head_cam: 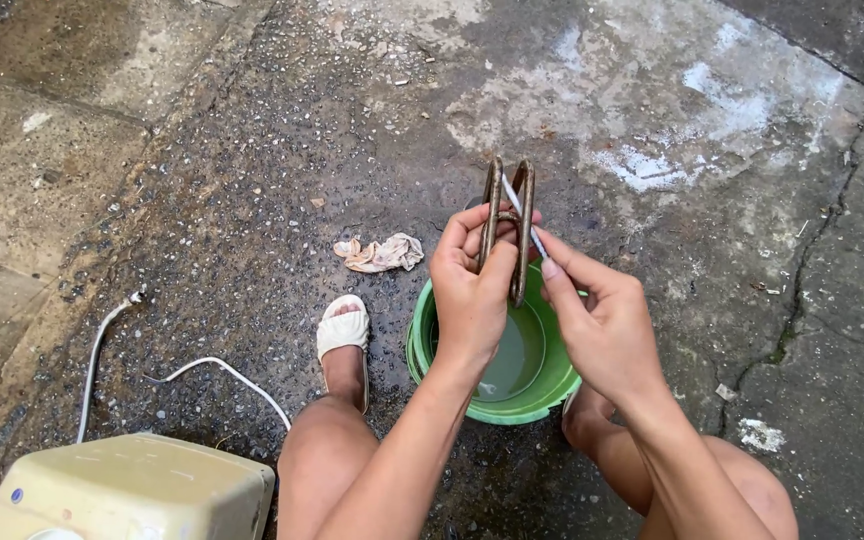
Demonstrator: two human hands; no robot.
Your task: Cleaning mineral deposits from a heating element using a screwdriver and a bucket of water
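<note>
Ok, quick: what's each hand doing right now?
Left hand: closed around a rusty looped metal coil.
Right hand: pinching a thin white tool against the coil.

daylight: soft, even | shadows: faint | focus: sharp | glare: wet-ground sheen

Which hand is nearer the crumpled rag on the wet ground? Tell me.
Left. The left hand, gripping the rusty coil, sits just right of the crumpled rag. The right hand, holding a thin white tool, lies farther off.
</note>
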